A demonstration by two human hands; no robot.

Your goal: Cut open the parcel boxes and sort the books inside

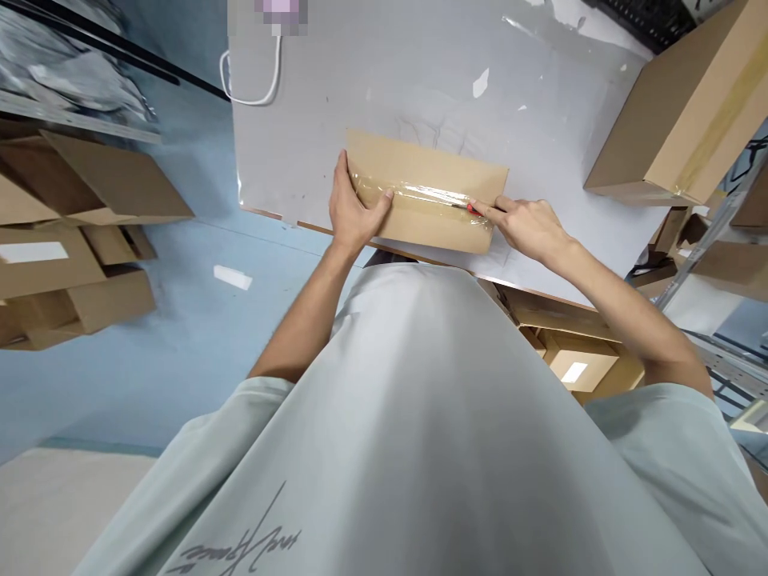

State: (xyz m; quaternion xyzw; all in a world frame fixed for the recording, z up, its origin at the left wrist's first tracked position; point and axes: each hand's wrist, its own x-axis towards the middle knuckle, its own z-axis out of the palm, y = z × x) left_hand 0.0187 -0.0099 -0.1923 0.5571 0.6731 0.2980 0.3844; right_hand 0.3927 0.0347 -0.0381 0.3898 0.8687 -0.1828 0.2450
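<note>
A flat brown cardboard box [420, 160] lies near the front edge of the grey-white table [420, 64]. Shiny clear tape runs along its top. My left hand [354, 208] grips the left end of the box, thumb on top and fingers round the side. At the right end, my right hand [528, 228] is closed around a small red tool [473, 210], whose dark, thin tip lies against the tape. Most of the tool is hidden by my fingers.
A large taped carton [678, 112] stands on the table at the right. A white cable [258, 102] hangs by the top left. Open cartons [54, 264] are stacked at the left, and more boxes [582, 360] sit below the table's front edge.
</note>
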